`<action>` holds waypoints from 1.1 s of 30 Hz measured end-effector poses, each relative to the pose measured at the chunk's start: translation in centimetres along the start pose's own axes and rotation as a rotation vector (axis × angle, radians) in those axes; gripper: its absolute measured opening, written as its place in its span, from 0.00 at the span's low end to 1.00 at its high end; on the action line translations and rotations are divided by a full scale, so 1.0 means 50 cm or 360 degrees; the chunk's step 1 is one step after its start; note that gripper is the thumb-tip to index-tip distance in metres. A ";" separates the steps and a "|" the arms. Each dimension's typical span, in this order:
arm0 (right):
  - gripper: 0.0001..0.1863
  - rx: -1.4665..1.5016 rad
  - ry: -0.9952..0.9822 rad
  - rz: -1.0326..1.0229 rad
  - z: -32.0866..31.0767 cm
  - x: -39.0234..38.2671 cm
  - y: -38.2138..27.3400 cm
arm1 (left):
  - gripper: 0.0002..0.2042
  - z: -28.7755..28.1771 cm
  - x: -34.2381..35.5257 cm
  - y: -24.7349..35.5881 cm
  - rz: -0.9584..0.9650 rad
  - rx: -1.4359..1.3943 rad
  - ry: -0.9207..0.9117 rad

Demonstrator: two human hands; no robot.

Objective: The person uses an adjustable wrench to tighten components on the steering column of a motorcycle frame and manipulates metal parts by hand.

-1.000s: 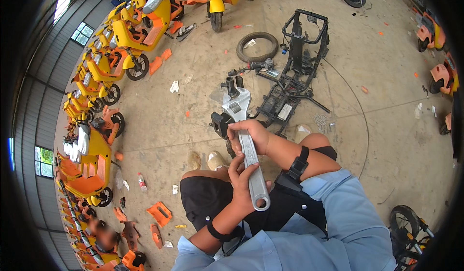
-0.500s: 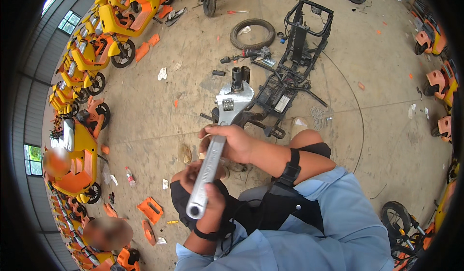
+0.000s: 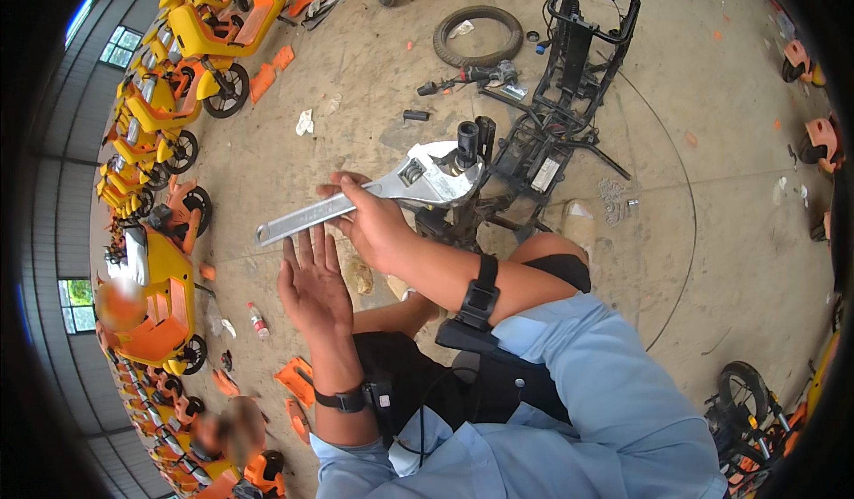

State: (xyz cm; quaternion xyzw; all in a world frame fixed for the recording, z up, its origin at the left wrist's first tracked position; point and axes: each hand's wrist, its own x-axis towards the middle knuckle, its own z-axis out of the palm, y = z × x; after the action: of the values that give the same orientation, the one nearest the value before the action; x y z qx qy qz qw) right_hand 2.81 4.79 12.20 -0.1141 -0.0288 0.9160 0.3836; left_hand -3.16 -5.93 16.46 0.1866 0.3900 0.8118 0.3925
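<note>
My right hand (image 3: 369,223) grips a long silver adjustable wrench (image 3: 302,219) near the middle of its handle. The wrench's head is around a fitting at the base of an upright dark tube (image 3: 467,143), with a second dark tube just beside it. The handle reaches leftward. Below its far end, my left hand (image 3: 316,290) is open, palm up, fingers spread, holding nothing; whether its fingertips touch the handle I cannot tell. The dark metal assembly under the tubes (image 3: 467,219) is partly hidden by my right arm and the wrench.
A black scooter frame (image 3: 574,72) lies ahead, near a loose tire (image 3: 478,36), a power tool (image 3: 485,74) and a thin cable. Rows of yellow-orange scooters (image 3: 160,294) stand left and right. Orange panels (image 3: 294,379) and a plastic bottle (image 3: 258,319) are on the floor.
The wrench handle has swung leftward and upward, from pointing toward me to nearly sideways, with my right hand on it. My left hand has let go of it and opened.
</note>
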 end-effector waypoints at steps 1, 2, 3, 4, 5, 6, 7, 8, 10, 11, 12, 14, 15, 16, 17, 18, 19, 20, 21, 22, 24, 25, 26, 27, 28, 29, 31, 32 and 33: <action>0.12 0.0043 0.0009 -0.0058 0.004 0.014 0.005 | 0.31 -0.007 0.013 -0.001 -0.0021 0.0036 0.0041; 0.12 0.0015 0.0042 -0.0070 0.005 0.018 0.009 | 0.32 -0.012 0.021 0.000 -0.0041 0.0073 0.0080; 0.13 -0.0015 0.0074 -0.0088 0.007 0.021 0.009 | 0.34 -0.011 0.026 0.004 -0.0063 0.0157 0.0124; 0.13 -0.0044 0.0106 -0.0106 0.012 0.021 0.007 | 0.33 -0.017 0.029 0.008 -0.0065 0.0218 0.0187; 0.13 -0.0015 0.0051 -0.0089 0.011 0.019 0.020 | 0.33 -0.028 0.028 0.014 -0.0066 0.0280 0.0250; 0.13 -0.0031 -0.0015 -0.0052 0.009 0.006 0.029 | 0.32 -0.042 0.028 0.018 -0.0069 0.0337 0.0306; 0.13 -0.0061 -0.0033 0.0032 0.013 -0.012 0.038 | 0.29 -0.055 0.026 0.028 -0.0055 0.0329 0.0296; 0.12 -0.0092 -0.0051 0.0116 0.016 -0.031 0.048 | 0.28 -0.063 0.016 0.036 -0.0041 0.0279 0.0310; 0.12 -0.0164 -0.0166 0.0331 0.023 -0.078 0.063 | 0.25 -0.064 -0.016 0.059 -0.0001 0.0180 0.0354; 0.12 -0.0223 -0.0217 0.0392 0.020 -0.097 0.069 | 0.27 -0.081 -0.030 0.066 -0.0008 0.0188 0.0239; 0.12 -0.0289 -0.0271 0.0454 0.018 -0.117 0.071 | 0.26 -0.075 -0.059 0.066 0.0092 0.0242 0.0365; 0.12 -0.0333 -0.0340 0.0536 0.022 -0.156 0.060 | 0.26 -0.070 -0.117 0.061 0.0180 0.0270 0.0299; 0.11 -0.0370 -0.0371 0.0553 0.020 -0.175 0.052 | 0.25 -0.069 -0.151 0.054 0.0220 0.0251 0.0258; 0.10 -0.0412 -0.0399 0.0575 0.017 -0.195 0.040 | 0.24 -0.077 -0.184 0.047 0.0272 0.0208 0.0182; 0.09 -0.0377 -0.0476 0.0610 0.012 -0.211 0.023 | 0.25 -0.080 -0.214 0.037 0.0348 0.0361 0.0131; 0.07 -0.0394 -0.0490 0.0638 0.004 -0.226 0.012 | 0.25 -0.086 -0.247 0.024 0.0423 0.0504 0.0091; 0.07 -0.0372 -0.0523 0.0670 -0.008 -0.241 -0.007 | 0.28 -0.090 -0.276 0.011 0.0508 0.0675 -0.0032; 0.07 -0.0348 -0.0556 0.0702 -0.021 -0.255 -0.030 | 0.29 -0.087 -0.298 0.001 0.0686 0.1068 -0.0232; 0.07 -0.0352 -0.0598 0.0709 -0.022 -0.273 -0.060 | 0.29 -0.061 -0.322 0.001 0.0774 0.1301 -0.0377; 0.07 -0.0388 -0.0564 0.0737 -0.039 -0.282 -0.077 | 0.29 -0.029 -0.341 0.000 0.0854 0.1533 -0.0532; 0.08 -0.0376 -0.0649 0.0817 -0.064 -0.303 -0.124 | 0.25 0.015 -0.361 -0.016 0.1164 0.1869 -0.0762; 0.09 -0.0434 -0.0665 0.0753 -0.068 -0.319 -0.141 | 0.22 0.029 -0.367 -0.036 0.1214 0.1870 -0.0881; 0.09 -0.0471 -0.0675 0.0728 -0.073 -0.332 -0.160 | 0.20 0.044 -0.373 -0.054 0.1263 0.1879 -0.1015; 0.09 -0.0438 -0.0688 0.0736 -0.086 -0.340 -0.176 | 0.18 0.062 -0.381 -0.073 0.1278 0.1862 -0.1043; 0.09 -0.0396 -0.0713 0.0731 -0.091 -0.344 -0.190 | 0.17 0.079 -0.387 -0.085 0.1300 0.1855 -0.1089; 0.10 -0.0416 -0.0679 0.0741 -0.094 -0.352 -0.204 | 0.16 0.085 -0.392 -0.103 0.1330 0.1802 -0.1076; 0.10 -0.0462 -0.0667 0.0718 -0.091 -0.358 -0.226 | 0.16 0.099 -0.394 -0.114 0.1326 0.1829 -0.1066; 0.10 -0.0451 -0.0690 0.0702 -0.095 -0.353 -0.231 | 0.15 0.108 -0.395 -0.120 0.1304 0.1837 -0.1033; 0.10 -0.0469 -0.0677 0.0707 -0.096 -0.351 -0.235 | 0.15 0.114 -0.395 -0.125 0.1324 0.1843 -0.1008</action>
State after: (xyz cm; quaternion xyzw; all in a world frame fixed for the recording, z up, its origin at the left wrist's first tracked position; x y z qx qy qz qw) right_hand 24.02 0.46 12.46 0.0218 -0.2145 0.9665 0.1395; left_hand 15.67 -16.21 15.22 0.7157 0.5189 0.4673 -0.0116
